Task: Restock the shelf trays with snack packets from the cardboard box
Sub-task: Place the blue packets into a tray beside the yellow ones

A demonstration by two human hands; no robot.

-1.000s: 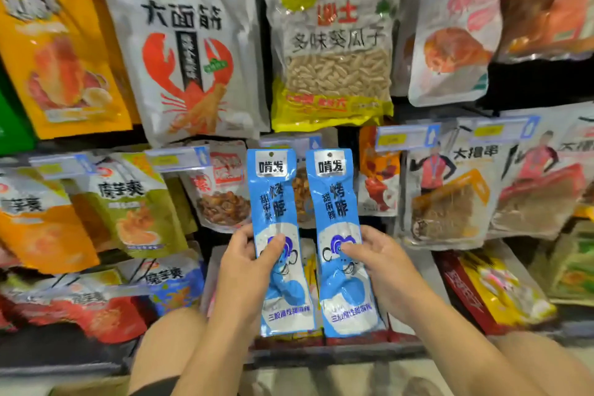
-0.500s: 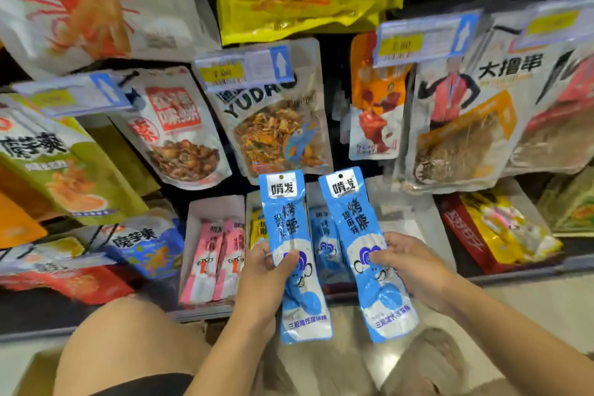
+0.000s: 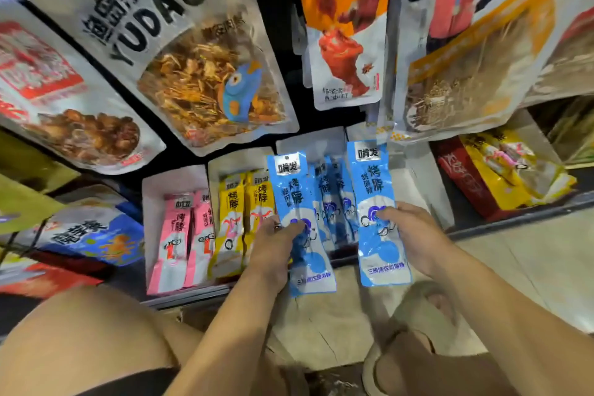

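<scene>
1. In the head view, we saw our left hand at lower centre of the frame, its fingers closed around the lower half of a long blue snack packet that stood roughly upright, its top tilted slightly left.
2. Our right hand, just right of centre, was closed on a second blue packet, thumb across its printed front and the packet near vertical.
3. Between the two held packets, more blue packets lay in a white shelf tray at centre frame; both held packets were in front of that tray.
4. Left of it, a tray held yellow packets, and further left another held pink packets.
5. Large hanging bags filled the upper frame, among them one marked YUDAO at upper centre-left and an orange-and-white one at upper centre.
6. A red and yellow box sat on the shelf at middle right.
7. Our bare knee filled the lower left, and a sandalled foot rested on the pale floor at lower right.
</scene>
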